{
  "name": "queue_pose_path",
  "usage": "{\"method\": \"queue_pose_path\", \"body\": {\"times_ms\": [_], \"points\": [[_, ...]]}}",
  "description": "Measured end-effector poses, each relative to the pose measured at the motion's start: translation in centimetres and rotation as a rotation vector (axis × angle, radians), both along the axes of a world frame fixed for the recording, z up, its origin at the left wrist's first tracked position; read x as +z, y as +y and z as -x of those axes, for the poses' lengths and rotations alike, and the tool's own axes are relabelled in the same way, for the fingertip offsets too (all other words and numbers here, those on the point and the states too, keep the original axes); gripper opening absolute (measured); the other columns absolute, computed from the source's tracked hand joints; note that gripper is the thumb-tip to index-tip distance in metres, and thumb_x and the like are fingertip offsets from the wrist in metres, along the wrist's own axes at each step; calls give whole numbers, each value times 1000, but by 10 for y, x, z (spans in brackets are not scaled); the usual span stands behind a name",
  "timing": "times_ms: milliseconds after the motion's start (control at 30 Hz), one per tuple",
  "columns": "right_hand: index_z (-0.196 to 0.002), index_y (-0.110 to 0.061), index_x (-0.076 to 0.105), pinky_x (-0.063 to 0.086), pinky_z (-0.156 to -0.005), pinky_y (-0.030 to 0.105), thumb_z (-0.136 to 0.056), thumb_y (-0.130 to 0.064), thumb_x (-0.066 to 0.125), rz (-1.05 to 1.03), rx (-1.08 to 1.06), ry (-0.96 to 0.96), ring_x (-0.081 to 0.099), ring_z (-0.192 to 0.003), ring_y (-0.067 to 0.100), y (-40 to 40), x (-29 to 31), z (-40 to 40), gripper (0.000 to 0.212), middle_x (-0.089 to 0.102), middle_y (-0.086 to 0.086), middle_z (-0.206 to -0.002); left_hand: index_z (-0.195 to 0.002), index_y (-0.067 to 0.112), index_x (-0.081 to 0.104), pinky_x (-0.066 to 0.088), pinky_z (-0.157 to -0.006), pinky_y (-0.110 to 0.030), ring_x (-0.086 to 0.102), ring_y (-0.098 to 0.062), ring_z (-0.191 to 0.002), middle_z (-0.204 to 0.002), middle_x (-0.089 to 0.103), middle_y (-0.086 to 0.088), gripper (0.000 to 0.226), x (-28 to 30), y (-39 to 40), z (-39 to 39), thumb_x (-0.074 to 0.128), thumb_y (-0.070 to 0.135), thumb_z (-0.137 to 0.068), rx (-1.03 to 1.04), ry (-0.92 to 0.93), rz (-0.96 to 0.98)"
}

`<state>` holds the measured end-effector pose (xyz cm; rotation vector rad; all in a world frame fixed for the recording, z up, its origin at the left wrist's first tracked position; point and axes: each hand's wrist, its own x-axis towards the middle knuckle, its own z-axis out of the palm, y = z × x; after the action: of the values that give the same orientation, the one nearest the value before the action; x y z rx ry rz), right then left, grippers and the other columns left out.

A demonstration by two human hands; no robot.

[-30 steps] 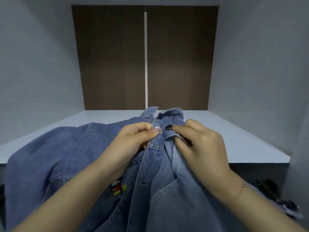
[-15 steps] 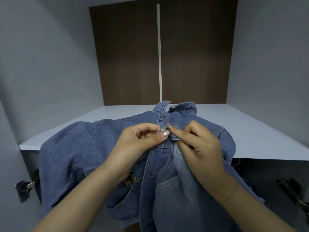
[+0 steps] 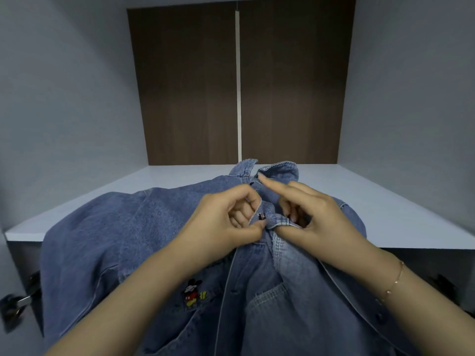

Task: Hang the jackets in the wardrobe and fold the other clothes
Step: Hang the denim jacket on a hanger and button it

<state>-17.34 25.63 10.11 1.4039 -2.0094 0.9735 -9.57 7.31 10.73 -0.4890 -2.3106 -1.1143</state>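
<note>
Metal hinge [image 3: 21, 303] (blurred), gold bracelet [image 3: 394, 282]

A pale blue-grey shelf [image 3: 401, 214] inside the wardrobe carries a denim jacket [image 3: 144, 227], whose collar rests on the shelf while its body drapes over the front edge.

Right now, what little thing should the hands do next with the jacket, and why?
Probably push the button through the hole in the flap the right hand pinches. The left hand holds the button's edge right against that flap, near the collar of the jacket, which lies on the shelf. The two edges meet but look not yet fastened.
</note>
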Motion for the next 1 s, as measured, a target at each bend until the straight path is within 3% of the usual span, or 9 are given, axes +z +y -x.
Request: {"method": "queue_pose_path", "body": {"times_ms": [133, 233, 367, 467, 567, 700, 833, 933, 1000], "points": [[-131, -29, 60, 38, -67, 12, -78, -6, 66, -31, 5, -39, 50, -74, 12, -3, 1, 3, 59, 47, -7, -83, -85, 17, 60, 42, -57, -15, 49, -9, -56, -67, 56, -1, 22, -5, -3, 2, 69, -1, -78, 24, 141, 136], [-117, -21, 69, 37, -65, 12, -77, -4, 71, 14, -32, -39, 50, -70, 12, -6, -3, 3, 44, 50, -5, -82, -84, 15, 63, 42, -59, -20, 50, -10, -61, -69, 55, 5, 14, -13, -2, 2, 64, 3, -75, 175, 360, 312], [-105, -19, 73, 37, -63, 14, -74, -19, 68, 81, -157, 20, 50, -66, 10, -12, -9, 0, 32, 50, -9, -77, -79, 4, 65, 40, -62, -28, 50, -19, -67, -74, 54, -3, 5, -25, 7, 2, 62, 1, -82, 356, 554, 496], [-96, -17, 74, 37, -63, 15, -74, -9, 74, 179, -226, 29, 50, -65, 10, -16, -15, -2, 23, 52, -7, -75, -103, 7, 70, 44, -73, -25, 56, -16, -82, -91, 60, -1, 15, -39, 13, -5, 61, 6, -91, 375, 514, 377], [-91, -14, 74, 38, -63, 15, -72, -1, 76, 247, -251, -5, 51, -65, 11, -17, -18, -6, 23, 55, -3, -74, -132, 12, 59, 43, -79, -24, 49, -14, -93, -108, 55, 0, 43, -53, 19, -17, 57, 1, -90, 387, 415, 392], [-94, -14, 73, 41, -69, 11, -78, -4, 77, 318, -248, -60, 55, -74, 6, -14, -25, -17, 20, 59, -3, -82, -140, 10, 52, 46, -85, -26, 49, -16, -102, -121, 51, -4, 58, -56, 21, -20, 58, -12, -86, 382, 331, 380], [-107, -14, 70, 41, -84, 15, -86, -18, 72, 391, -372, 8, 55, -94, 5, 15, -59, -38, 21, 57, -5, -101, -150, 19, 35, 32, -105, -26, 37, -9, -131, -150, 35, 10, 53, -60, 23, -20, 45, 15, -98, 374, 237, 377], [-112, -14, 67, 41, -89, 33, -81, -23, 61, 398, -573, 57, 50, -98, 18, 42, -98, -50, 33, 52, -2, -106, -156, 28, 14, 10, -103, -15, 15, 9, -141, -161, 12, 20, 62, -69, 26, -23, 37, 38, -99, 416, 186, 449], [-113, -13, 66, 45, -88, 42, -79, -8, 65, 417, -590, -12, 51, -100, 21, 53, -117, -51, 34, 52, -2, -108, -156, 29, 7, 11, -97, -18, 12, 7, -143, -162, 7, 18, 64, -70, 27, -19, 37, 41, -100, 468, 174, 506]]}}
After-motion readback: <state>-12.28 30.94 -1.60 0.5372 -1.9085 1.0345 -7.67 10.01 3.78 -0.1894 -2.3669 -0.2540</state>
